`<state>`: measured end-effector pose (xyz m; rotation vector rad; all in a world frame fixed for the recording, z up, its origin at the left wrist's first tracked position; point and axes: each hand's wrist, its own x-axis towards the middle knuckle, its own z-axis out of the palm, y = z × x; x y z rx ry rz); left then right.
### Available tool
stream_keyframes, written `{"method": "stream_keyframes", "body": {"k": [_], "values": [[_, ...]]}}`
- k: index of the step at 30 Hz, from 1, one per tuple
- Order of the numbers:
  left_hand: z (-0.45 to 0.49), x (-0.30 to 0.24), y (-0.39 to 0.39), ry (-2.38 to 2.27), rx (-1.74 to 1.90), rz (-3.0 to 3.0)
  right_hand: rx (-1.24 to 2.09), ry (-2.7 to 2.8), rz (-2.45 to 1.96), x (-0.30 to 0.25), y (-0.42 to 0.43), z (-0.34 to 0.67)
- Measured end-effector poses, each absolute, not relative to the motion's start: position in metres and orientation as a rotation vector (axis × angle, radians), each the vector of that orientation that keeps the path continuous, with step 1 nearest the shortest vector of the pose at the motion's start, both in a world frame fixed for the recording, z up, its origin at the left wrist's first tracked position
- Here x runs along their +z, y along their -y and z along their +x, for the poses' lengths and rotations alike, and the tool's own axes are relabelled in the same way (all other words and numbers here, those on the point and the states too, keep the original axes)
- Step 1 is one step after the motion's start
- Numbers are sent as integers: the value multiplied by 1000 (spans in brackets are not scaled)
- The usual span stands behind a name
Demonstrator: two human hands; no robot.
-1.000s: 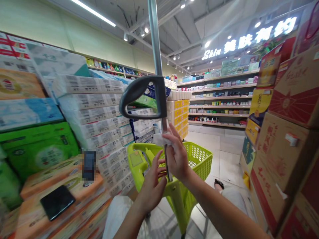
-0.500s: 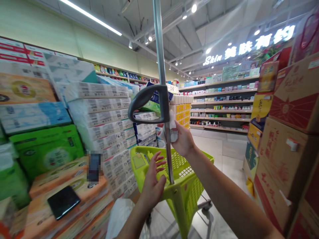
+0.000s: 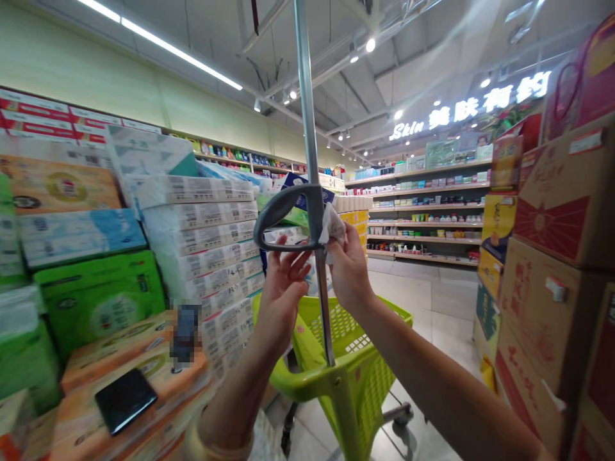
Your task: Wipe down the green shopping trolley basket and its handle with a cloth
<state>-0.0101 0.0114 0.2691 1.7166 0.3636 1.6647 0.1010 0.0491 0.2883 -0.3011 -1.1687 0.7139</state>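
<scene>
A lime green shopping trolley (image 3: 358, 374) stands in front of me with a tall metal pole (image 3: 312, 153) rising from its frame. A dark grey loop handle (image 3: 281, 208) is fixed to the pole at mid height. My right hand (image 3: 348, 269) is closed on a white wipe (image 3: 332, 227) pressed against the pole beside the handle. My left hand (image 3: 283, 291) is raised just under the handle, fingers apart, touching its lower bar.
Stacked tissue packs (image 3: 202, 230) and green and orange cartons (image 3: 100, 301) fill the left. A black phone (image 3: 125, 400) lies on an orange carton. Brown and red boxes (image 3: 552, 256) stand at the right. An aisle with shelves (image 3: 423, 211) runs ahead.
My right hand slid the wipe up the pole from near the basket to the handle. My left hand rose from the trolley frame to the handle's underside.
</scene>
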Motion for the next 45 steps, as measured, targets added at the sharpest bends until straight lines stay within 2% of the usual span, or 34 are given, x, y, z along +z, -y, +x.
{"method": "stream_keyframes", "body": {"k": [4,9,14,18,25,30,33,40,45], "values": [[-11,278,-7,-335,1700,1617,643,1114,-282,302,-58,99],[-15,283,-6,-364,1700,1592,52,1319,-212,348,-54,102],[-16,286,-5,-364,1765,1584,-406,1990,-80,357,-30,93],[-21,287,-2,-355,1814,1528,-529,2177,72,361,-30,99],[-28,288,1,-285,1687,1548,-660,1831,-249,373,-46,111],[-27,286,-3,-334,1742,1491,-844,2159,-4,357,-44,110],[-29,287,-3,-325,1706,1528,-646,1897,-99,360,-56,117],[-30,292,-4,-392,1698,1494,161,1325,-189,358,-82,110],[-29,292,-8,-516,1791,1489,1005,1162,-345,333,-82,110]]}}
